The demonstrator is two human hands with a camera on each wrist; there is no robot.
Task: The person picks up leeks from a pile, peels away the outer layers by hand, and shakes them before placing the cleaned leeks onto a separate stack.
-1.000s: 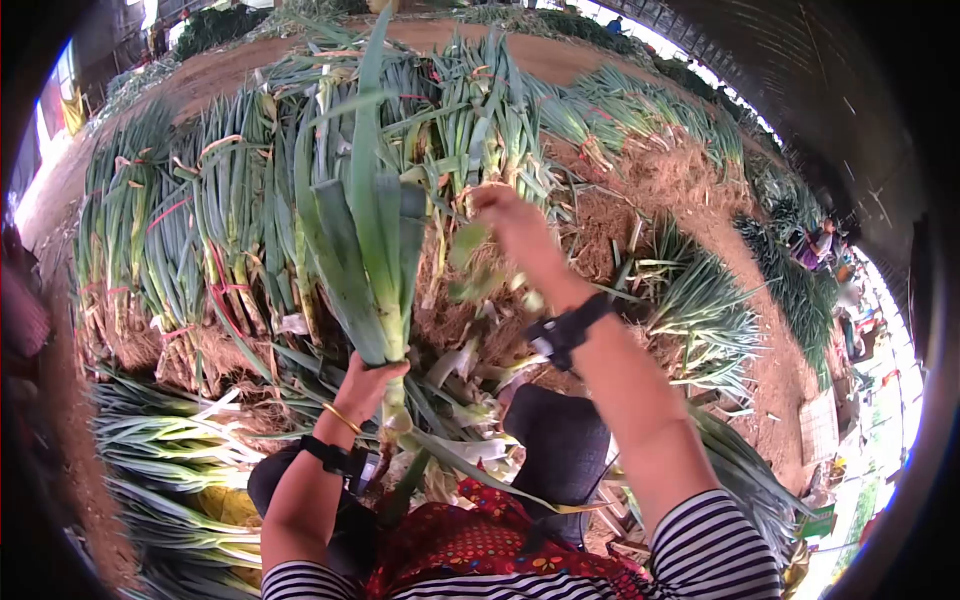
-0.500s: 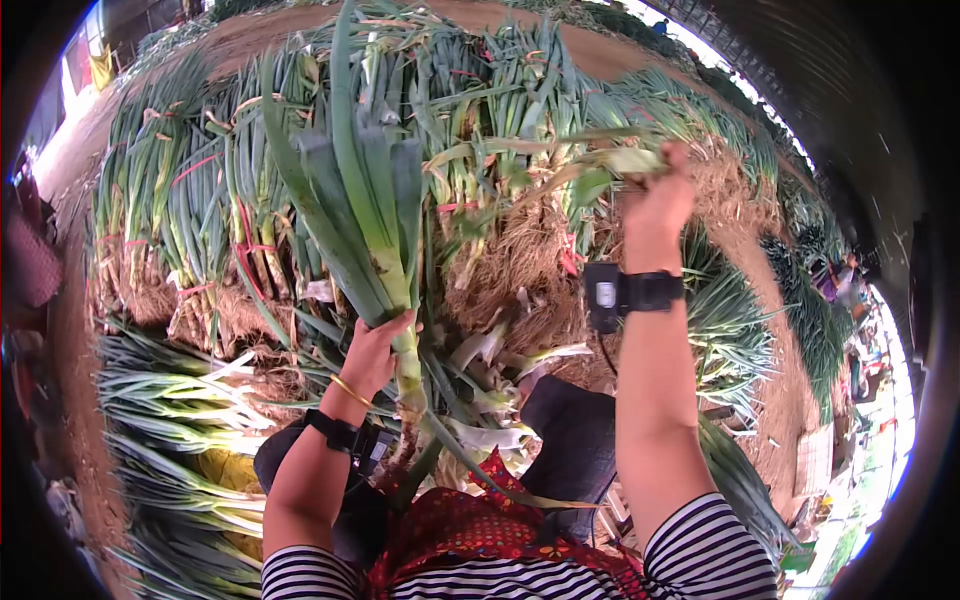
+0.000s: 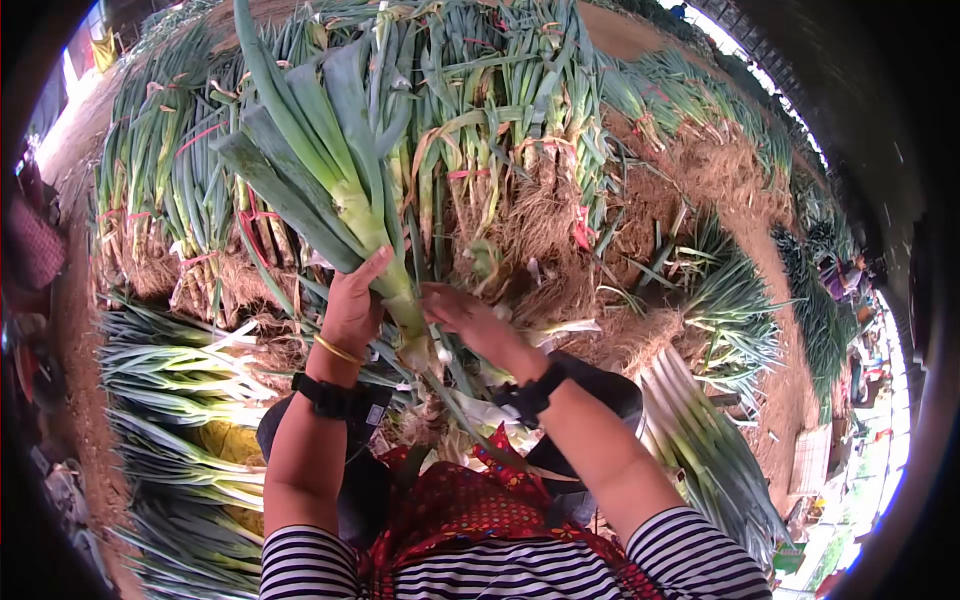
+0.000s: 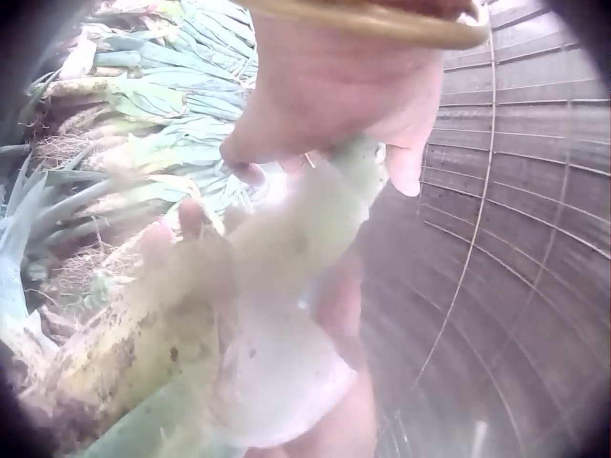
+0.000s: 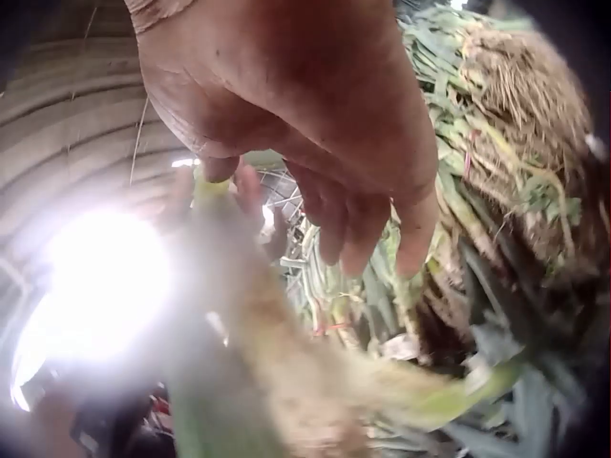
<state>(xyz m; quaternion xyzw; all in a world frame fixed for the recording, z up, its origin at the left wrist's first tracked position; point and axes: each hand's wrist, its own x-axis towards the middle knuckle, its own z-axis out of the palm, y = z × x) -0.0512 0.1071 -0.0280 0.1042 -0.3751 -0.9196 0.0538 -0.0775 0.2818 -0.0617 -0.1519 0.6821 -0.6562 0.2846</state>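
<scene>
Leek (image 3: 358,215) slanting through left fingers (image 3: 374,264), gripped; right fingers (image 3: 446,302) loose, alongside.

You are getting daylight from the blown-out opening (image 3: 908,380) at the head view's right, while the roof (image 3: 850,90) is lying in shadow and fisheye distortion is bowing the edges into black. Haze is washing out the leek stalk (image 4: 296,229) in your left wrist view; in your right, white glare is flaring and the stalk is blurring.

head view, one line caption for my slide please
Left hand grips a thick leek, right hand at its stalk, tied leek bundles beyond.
</scene>
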